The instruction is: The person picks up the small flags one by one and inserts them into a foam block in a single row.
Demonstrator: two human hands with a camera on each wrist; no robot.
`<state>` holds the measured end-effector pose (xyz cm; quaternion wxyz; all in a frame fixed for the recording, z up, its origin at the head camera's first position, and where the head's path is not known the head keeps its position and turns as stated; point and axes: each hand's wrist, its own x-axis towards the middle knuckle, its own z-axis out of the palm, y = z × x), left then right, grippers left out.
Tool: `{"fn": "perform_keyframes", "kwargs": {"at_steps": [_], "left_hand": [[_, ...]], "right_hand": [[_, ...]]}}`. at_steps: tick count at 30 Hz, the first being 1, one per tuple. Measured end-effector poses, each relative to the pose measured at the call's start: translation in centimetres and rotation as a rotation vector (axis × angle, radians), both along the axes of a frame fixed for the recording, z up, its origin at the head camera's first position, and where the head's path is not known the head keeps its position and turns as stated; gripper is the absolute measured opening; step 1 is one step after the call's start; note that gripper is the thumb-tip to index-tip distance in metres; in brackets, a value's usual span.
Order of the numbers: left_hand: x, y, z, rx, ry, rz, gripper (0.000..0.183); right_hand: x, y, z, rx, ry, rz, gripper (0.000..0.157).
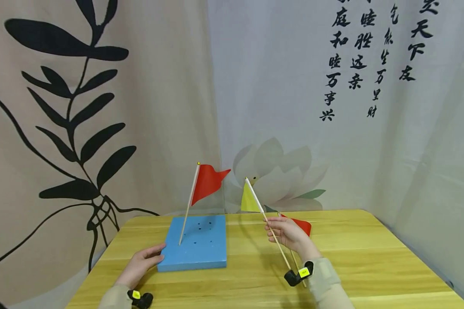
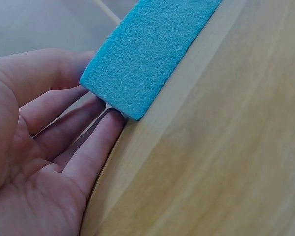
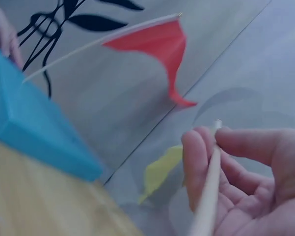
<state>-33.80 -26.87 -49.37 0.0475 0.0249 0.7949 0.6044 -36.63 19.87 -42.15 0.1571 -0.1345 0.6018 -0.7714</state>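
My right hand [image 1: 288,234] pinches the thin wooden stick of a small yellow flag [image 1: 249,199] between thumb and fingers. The stick [image 3: 211,184] slants, with its yellow cloth at the upper end and its lower end near the wrist. At the left side of a blue foam block [image 1: 193,257], my left hand [image 1: 141,262] rests its fingertips against the edge, fingers fairly straight. Several small holes dot the block's top. A red flag [image 1: 209,182] stands in the block near its left side, leaning slightly right. In the left wrist view the fingers touch the block's corner [image 2: 132,73].
Another red flag [image 1: 302,225] is behind my right hand, which partly hides its stick. Everything is on a wooden table [image 1: 371,257]. A pale cloth backdrop [image 1: 170,107] with a plant print and black writing rises behind the table.
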Motion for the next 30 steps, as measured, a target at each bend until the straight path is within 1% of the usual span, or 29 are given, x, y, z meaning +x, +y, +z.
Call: {"fn": "perform_keyframes", "kwargs": {"at_steps": [3, 10, 16, 23, 25, 30], "left_hand": [[0.1, -0.2, -0.2, -0.006, 0.002, -0.013, 0.056], [-0.1, -0.3, -0.9, -0.006, -0.027, 0.037, 0.054], [0.1, -0.3, -0.7, -0.008, -0.006, 0.008, 0.054], [0.0, -0.4, -0.7, -0.009, 0.005, -0.016, 0.055], [-0.1, -0.4, -0.6, -0.002, 0.009, -0.021, 0.055], [-0.3, -0.3, -0.3, -0.007, 0.028, -0.019, 0.053]], "right_hand": [[0.0, -0.4, 1.3, -0.049, 0.011, -0.025, 0.018], [-0.4, -2.5, 3.9, -0.137, 0.033, -0.076, 0.013], [-0.9, -5.3, 5.4, -0.186, 0.043, -0.121, 0.013], [-1.1, -9.3, 6.2, -0.264, 0.038, -0.160, 0.011], [-1.2, -10.5, 6.2, -0.288, 0.038, -0.165, 0.012], [-1.4, -13.2, 5.8, -0.303, 0.058, -0.178, 0.012]]}}
